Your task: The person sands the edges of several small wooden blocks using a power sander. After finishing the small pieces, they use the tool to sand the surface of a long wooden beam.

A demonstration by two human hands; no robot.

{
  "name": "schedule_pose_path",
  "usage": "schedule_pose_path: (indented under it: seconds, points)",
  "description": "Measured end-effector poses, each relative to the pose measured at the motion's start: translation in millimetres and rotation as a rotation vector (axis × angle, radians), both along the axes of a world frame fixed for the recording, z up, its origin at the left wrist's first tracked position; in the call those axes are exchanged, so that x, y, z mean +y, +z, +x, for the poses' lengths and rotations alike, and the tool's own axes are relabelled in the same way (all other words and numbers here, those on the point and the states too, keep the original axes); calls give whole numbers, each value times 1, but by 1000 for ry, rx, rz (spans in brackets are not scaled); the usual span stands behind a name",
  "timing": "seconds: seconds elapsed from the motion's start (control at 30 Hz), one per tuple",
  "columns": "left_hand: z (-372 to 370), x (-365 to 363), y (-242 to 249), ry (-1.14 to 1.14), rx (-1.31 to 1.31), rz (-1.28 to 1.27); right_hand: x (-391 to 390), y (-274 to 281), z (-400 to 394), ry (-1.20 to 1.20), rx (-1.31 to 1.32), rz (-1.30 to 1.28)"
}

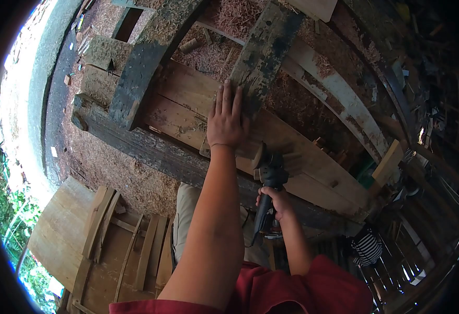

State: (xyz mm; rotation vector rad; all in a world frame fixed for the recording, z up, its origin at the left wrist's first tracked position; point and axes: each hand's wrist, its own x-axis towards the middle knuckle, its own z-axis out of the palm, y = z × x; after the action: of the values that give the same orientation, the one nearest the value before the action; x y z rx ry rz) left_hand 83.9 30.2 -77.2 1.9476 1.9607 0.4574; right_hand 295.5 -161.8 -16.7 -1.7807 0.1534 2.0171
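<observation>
My left hand (226, 116) lies flat with its fingers stretched out. It rests on a wooden board (193, 86) of the bench, its fingers beside a dark weathered beam (266, 49). My right hand (277, 201) is wrapped round the dark body of an angle grinder (272, 175). The grinder's disc (260, 155) is at its upper end, close over the pale plank (305, 152) and a little below my left hand. Some blur shows around the grinder's head.
Wood shavings (119, 152) cover the ground and lie between the timbers. A long weathered beam (151, 144) runs along the near side. Loose wooden strips (148, 251) lie at lower left beside a plywood sheet (62, 225). A striped cloth (368, 249) hangs at lower right.
</observation>
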Motion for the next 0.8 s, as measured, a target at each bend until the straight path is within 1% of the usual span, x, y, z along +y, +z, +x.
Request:
schedule_pose_path:
  seconds: [0.23, 0.4, 0.53, 0.8]
  points:
    - [0, 0, -1, -1, 1, 9, 6, 0, 5, 37, 45, -50]
    - [-1, -1, -1, 3, -7, 12, 3, -8, 4, 29, -2, -4]
    - [0, 0, -1, 0, 3, 10, 18, 6, 3, 39, 23, -49]
    - [-1, 0, -1, -4, 4, 13, 20, 6, 3, 29, 32, -65]
